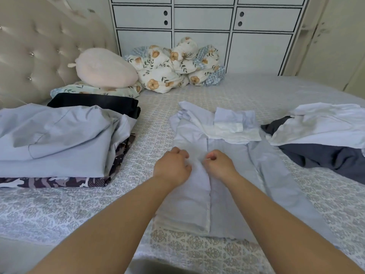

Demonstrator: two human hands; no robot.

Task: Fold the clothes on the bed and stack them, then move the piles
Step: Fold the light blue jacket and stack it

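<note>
Your two forearms show bare from the frame's lower edge to your left hand [171, 168] and right hand [219, 164], with no sleeves over them.

A pale blue shirt [227, 175] with a white collar lining lay at the centre of the frame on a bedspread [69, 210] printed in a grey-and-white medallion pattern. At left sat a pile [59, 139]: light blue on top, purple-grey camouflage below, black behind. At right, white and pale blue clothes [324, 125] lay over dark navy cloth. At upper centre was a cream quilt [171, 70] with tan flowers and blue gingham. A pale pink plush pillow [104, 70] lay before a beige tufted headboard [39, 52]. The cabinet [203, 22] behind was white with dark lines.
</note>
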